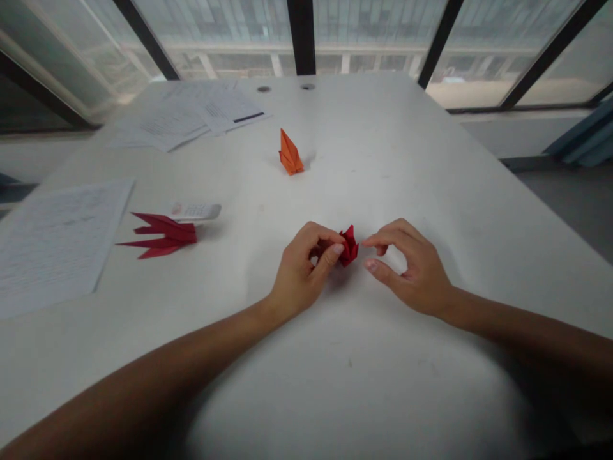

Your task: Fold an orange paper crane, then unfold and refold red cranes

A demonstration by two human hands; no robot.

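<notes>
A small red folded-paper piece with pointed tips is pinched between the thumb and fingers of my left hand, just above the white table. Right of it, my right hand has its thumb and index finger apart, close to the paper but not gripping it. Part of the red paper is hidden behind my left fingertips. Farther back stands an orange folded-paper piece with an upright point. To the left lies a dark red folded-paper piece with several long spikes pointing left.
A white remote-like object lies behind the dark red piece. Printed sheets are spread at the back left, and another sheet lies at the left edge. Two round holes are set near the table's far edge, before the windows.
</notes>
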